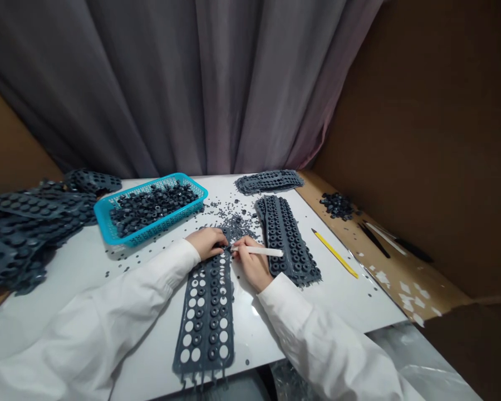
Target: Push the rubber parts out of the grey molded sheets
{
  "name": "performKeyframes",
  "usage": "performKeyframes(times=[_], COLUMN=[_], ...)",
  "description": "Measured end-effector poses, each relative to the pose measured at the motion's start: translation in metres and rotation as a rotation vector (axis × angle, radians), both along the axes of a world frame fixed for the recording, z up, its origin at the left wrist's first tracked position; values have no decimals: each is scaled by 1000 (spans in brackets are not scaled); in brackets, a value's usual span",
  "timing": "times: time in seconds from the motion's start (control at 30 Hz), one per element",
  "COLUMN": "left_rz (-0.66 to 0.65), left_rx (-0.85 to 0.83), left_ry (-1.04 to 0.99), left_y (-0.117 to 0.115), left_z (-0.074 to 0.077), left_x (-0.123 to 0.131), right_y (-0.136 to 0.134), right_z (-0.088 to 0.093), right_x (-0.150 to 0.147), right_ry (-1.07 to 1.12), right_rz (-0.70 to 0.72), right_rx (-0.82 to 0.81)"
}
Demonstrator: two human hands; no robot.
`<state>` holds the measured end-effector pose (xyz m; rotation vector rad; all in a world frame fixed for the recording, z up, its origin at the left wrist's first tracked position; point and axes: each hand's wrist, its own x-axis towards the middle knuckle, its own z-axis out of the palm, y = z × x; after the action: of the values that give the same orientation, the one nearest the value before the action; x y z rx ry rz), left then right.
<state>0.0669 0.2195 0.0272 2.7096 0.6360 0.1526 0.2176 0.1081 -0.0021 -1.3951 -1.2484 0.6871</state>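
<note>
A dark grey rubber sheet [204,312] with rows of ring-shaped parts and round holes lies lengthwise in front of me. White tabletop shows through many of its holes. My left hand [209,243] rests on the sheet's far end, fingers bent together at the rubber; whatever they pinch is too small to make out. Just to its right, my right hand [253,262] is closed around a white pen-like tool [263,252]. The tool's tip points left, close to my left fingertips. Beside my right hand lies a stack of similar rubber sheets [288,239] full of rings.
A turquoise basket [150,236] of small dark parts stands at the back left. More sheets are heaped at the far left [20,234]. Another sheet [269,181] lies at the back. A yellow pencil-like tool [334,253], black tweezers [374,239] and loose parts [337,206] lie right.
</note>
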Motion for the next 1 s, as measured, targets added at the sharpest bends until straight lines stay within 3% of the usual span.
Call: performKeyframes(times=[0.4, 0.53, 0.73, 1.0], left_rz=[-28, -5, 130, -26], left_rx=[91, 55, 38, 33], left_ry=[91, -17, -164, -67], left_y=[-1, 2, -2, 3], left_z=[7, -3, -20, -5], left_x=[10, -1, -12, -6], right_y=[-2, -2, 1, -2], right_z=[10, 10, 9, 7], right_x=[-3, -5, -6, -2], right_ry=[-150, -187, -190, -50], right_rz=[-8, -13, -5, 15], right_rx=[4, 27, 29, -12])
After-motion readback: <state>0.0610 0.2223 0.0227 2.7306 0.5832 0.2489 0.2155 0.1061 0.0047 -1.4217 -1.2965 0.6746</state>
